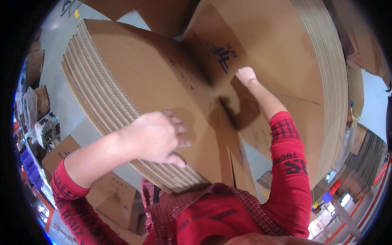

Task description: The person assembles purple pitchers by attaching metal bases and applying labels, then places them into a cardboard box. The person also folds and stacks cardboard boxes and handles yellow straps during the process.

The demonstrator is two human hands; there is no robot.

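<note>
Two stacks of brown corrugated cardboard sheets fan out before me: a left stack [122, 53] with its layered edge facing left, and a right stack [277, 49] with layered edges along the far right. They meet at a dark crease in the middle. My left hand [159, 136] lies over the near edge of the left stack, fingers apart, gripping nothing. Balled into a fist, my right hand [246, 76] is at the inner face of the right stack, just right of the crease. Whether it touches the cardboard is hard to tell.
More cardboard [167, 16] stands beyond the stacks. On the left are a flattened carton [116, 196], a grey-white metal device [47, 130] and purple items [32, 167]. Further piles of folded cardboard [363, 163] stand at the right, near red-orange rails [377, 179].
</note>
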